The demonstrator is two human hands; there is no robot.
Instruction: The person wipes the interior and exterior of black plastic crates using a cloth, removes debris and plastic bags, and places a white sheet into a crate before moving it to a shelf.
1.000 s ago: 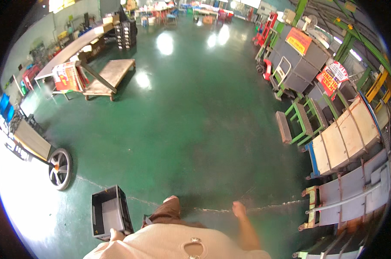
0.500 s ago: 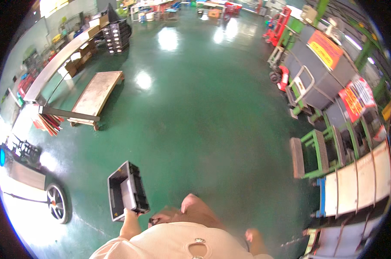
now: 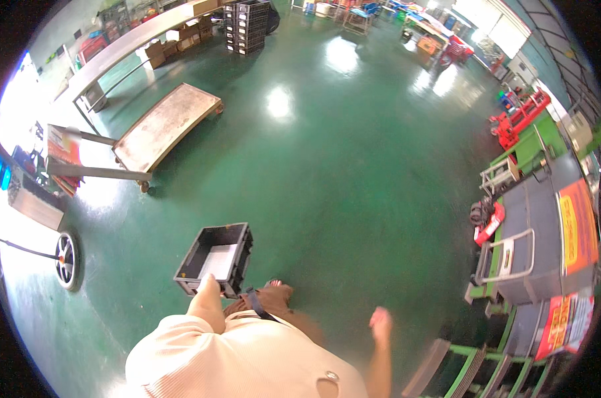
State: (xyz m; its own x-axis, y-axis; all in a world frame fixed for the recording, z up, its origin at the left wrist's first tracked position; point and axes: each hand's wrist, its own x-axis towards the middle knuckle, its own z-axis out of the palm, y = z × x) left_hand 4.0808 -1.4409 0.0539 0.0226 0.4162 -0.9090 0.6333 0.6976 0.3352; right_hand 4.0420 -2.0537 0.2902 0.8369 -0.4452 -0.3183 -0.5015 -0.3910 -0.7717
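A black plastic crate [image 3: 188, 268] hangs low at my left side, tilted so that its inside shows. On its bottom lies a flat white sheet or card [image 3: 218, 261]. My left hand [image 3: 209, 285] is closed on the crate's near rim, with part of the fingers hidden behind it. Out to the right, apart from any object, my right hand [image 3: 380, 323] swings over the green floor. It is blurred, and its fingers cannot be made out.
A flat trolley [image 3: 171, 126] with a worn wooden deck stands ahead on the left, before a long bench [image 3: 125, 50]. Black crates [image 3: 245, 26] are stacked beyond it. A spoked wheel [image 3: 66, 260] is at the left. Green steps [image 3: 469, 375] and a grey cabinet [image 3: 539, 219] line the right.
The view has turned, and the trolley and green steps stand nearer. The crate sits higher in view, a little further right. My right hand has swung forward.
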